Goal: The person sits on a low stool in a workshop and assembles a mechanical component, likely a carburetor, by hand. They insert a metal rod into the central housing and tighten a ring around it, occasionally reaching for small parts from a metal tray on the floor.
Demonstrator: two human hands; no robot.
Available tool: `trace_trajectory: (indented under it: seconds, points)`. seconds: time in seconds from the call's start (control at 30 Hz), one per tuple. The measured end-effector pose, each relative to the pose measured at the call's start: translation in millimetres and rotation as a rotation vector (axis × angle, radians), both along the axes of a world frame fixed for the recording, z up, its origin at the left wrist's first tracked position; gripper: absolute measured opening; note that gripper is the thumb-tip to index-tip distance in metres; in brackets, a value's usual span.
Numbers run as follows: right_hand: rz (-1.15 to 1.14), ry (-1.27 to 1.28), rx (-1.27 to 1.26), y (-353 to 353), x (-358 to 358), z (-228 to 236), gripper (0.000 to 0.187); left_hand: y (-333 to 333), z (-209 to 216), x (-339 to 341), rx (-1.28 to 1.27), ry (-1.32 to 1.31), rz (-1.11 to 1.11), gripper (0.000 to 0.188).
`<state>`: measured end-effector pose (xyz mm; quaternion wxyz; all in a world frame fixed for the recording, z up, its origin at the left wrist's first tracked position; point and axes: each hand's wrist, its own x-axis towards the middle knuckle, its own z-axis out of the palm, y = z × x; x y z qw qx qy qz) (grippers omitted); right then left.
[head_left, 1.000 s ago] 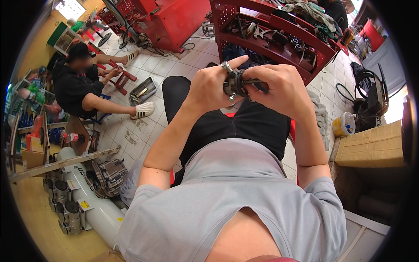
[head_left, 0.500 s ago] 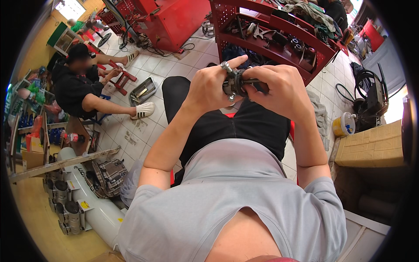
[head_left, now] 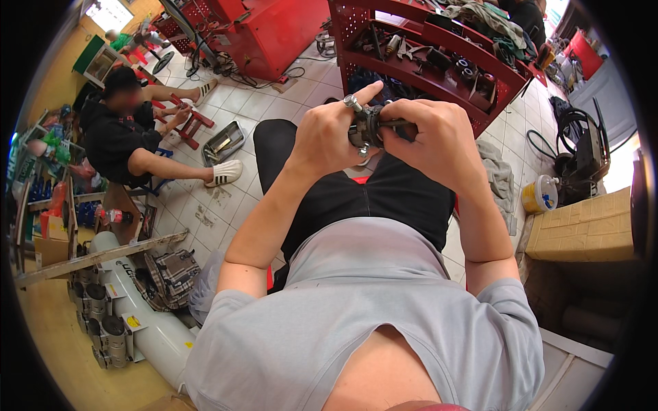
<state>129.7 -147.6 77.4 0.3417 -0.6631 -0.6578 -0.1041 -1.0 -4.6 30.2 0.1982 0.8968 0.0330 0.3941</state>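
Over my lap, both hands are at a small dark round metal part (head_left: pixel 372 127) with two silver bolts (head_left: pixel 353 103) sticking out on its left side. My left hand (head_left: pixel 325 133) is closed around its left end, with the index finger stretched out past it. My right hand (head_left: pixel 436 133) is closed at its right side, fingertips and thumb pressed to its edge. A thin dark piece runs from the part in under the right fingers; whether it belongs to the part I cannot tell. My palms hide much of the part.
A red tool cart (head_left: pixel 439 65) loaded with tools and parts stands ahead. At left a person (head_left: pixel 120 130) sits near a grey tray (head_left: pixel 224 145) on the tiled floor. A yellow-white bucket (head_left: pixel 539 195) and a cardboard box (head_left: pixel 582 228) are on the right; a white cylinder (head_left: pixel 154 315) lies lower left.
Both hands and the metal part have shifted very slightly left. My right fingers have moved a little on its edge. The grip of my left hand looks the same.
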Motion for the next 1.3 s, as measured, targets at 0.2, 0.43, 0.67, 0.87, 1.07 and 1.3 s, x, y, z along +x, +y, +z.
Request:
trace_trajectory:
  seconds: [0.2, 0.43, 0.67, 0.87, 1.07, 1.3]
  points:
    - [-0.026, 0.063, -0.005, -1, -4, 0, 0.016, 3, -5, 2, 0.052, -0.056, 0.021, 0.091]
    - [0.181, -0.114, 0.047, -2, 7, 4, 0.018, 3, 2, -2, -0.029, 0.013, -0.072, 0.080]
    - [0.185, -0.170, 0.081, -2, 10, 4, 0.016, 2, 4, -1, -0.028, 0.052, -0.085, 0.080]
    - [0.208, -0.126, 0.045, -2, 11, 3, 0.015, 5, -1, 1, -0.092, 0.049, -0.101, 0.087]
    - [0.213, -0.145, 0.014, -2, 11, 3, 0.014, 2, 6, -3, -0.113, 0.122, -0.123, 0.080]
    - [0.188, -0.160, 0.026, -2, 12, 3, 0.015, 2, 2, -1, -0.131, 0.109, -0.120, 0.085]
